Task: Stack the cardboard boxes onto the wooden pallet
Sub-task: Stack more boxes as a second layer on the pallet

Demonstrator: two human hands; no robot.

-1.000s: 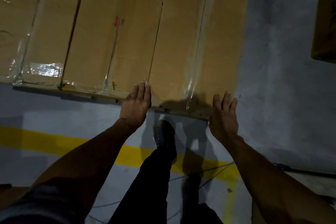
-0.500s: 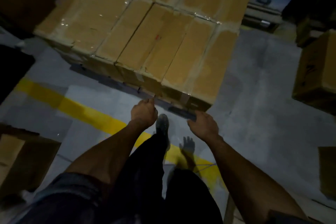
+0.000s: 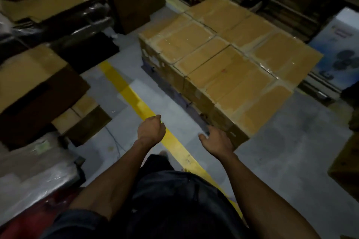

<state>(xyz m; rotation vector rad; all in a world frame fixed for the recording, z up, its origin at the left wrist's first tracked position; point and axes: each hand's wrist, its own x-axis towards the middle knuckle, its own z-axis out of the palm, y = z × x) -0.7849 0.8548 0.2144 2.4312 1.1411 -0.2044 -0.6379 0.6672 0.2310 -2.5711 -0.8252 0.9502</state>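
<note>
Downward head view. A single layer of taped cardboard boxes [image 3: 223, 68] lies packed edge to edge on a low wooden pallet [image 3: 174, 93], of which only the dark near edge shows. A yellow floor line [image 3: 134, 99] runs diagonally across the grey floor [image 3: 281, 151], beside the pallet. The left hand [image 3: 151, 129], loosely curled and empty, hangs over the line. The right hand [image 3: 217, 140], fingers [image 3: 203, 137] spread, is at the near corner of the boxes; contact cannot be judged. More cartons [image 3: 33, 75] stand at left.
</note>
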